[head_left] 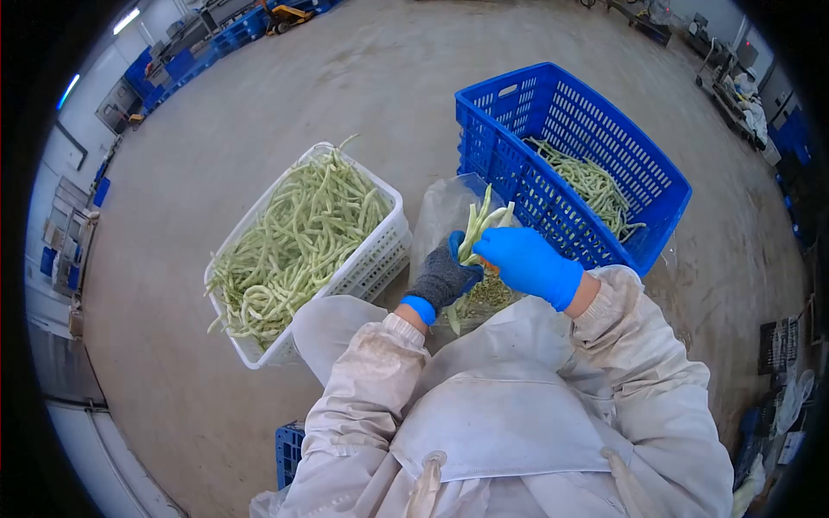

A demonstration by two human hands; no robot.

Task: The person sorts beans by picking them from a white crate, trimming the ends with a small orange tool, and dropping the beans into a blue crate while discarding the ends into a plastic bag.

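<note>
My left hand, in a dark grey glove over a blue one, is closed around a small bunch of long green beans that points upward. Bent over the bunch from the right is my right hand, in a blue glove, its fingers closed close to the beans. A small orange piece shows under these fingers; what it belongs to is hidden. Beneath both hands lies a clear plastic bag with bean trimmings in it.
To the left stands a white crate heaped with long green beans. A blue crate at the right holds fewer beans. Part of another blue crate shows at lower left. A person is far off at the right.
</note>
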